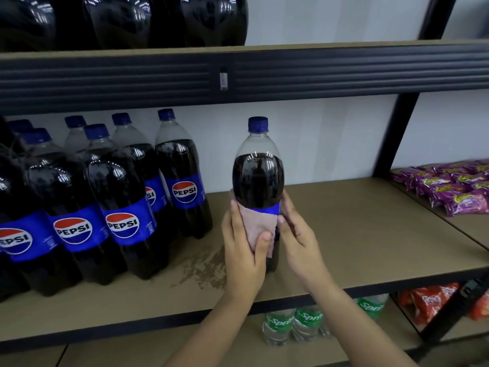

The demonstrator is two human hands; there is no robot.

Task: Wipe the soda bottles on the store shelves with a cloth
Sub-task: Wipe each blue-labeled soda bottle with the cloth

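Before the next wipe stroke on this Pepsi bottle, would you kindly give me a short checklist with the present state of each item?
1. Cloth lies against the bottle, over the label band: ok.
2. Left hand has a grip on cloth and bottle, thumb pressing the cloth down: ok.
3. Right hand steadies the bottle from the other side: ok.
4. Bottle upright, blue cap on: ok.
5. Bottle base resting on the shelf or lifted: cannot tell, the hands hide it.
6. Shelf dry near the bottle: not ok, a dark stain spreads just left of it.
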